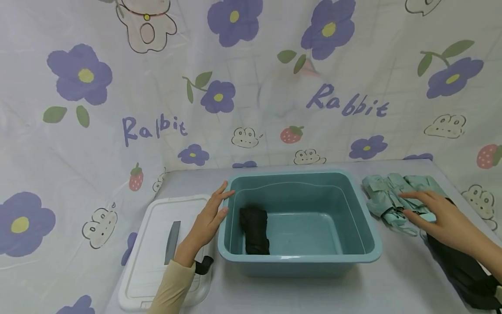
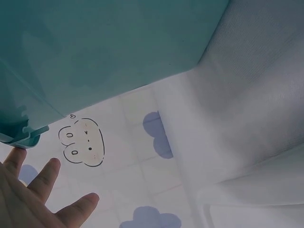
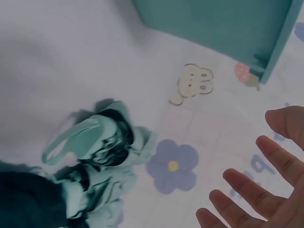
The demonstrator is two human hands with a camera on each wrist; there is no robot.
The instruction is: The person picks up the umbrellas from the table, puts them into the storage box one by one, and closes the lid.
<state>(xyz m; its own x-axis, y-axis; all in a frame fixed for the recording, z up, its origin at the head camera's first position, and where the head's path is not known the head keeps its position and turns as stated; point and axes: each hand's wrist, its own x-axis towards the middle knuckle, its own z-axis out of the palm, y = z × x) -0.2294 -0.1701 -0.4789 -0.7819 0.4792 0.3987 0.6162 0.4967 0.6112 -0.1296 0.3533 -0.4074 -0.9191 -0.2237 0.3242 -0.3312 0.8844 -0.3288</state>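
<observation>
Desk (image 1: 313, 296): a teal bin (image 1: 298, 258) is set at centre; a white lid (image 1: 141, 270) is laid to its left. Hands well apart. The bin's left rim is touched by the left hand (image 1: 208, 222), fingers spread. Nothing is held by the right hand (image 1: 443, 218), poised with spread fingers over pale green bundles (image 1: 386, 196) at right. Step in hand, as judged: the bin is being filled; a black bundle (image 1: 256, 233) is already placed at its left side. For the next move, the right fingers would need to be lowered and closed round one bundle. The green long axes appear slanted from far left to near right, a loop (image 3: 90, 124) turned nearward; the black bundle is aligned near to far.
</observation>
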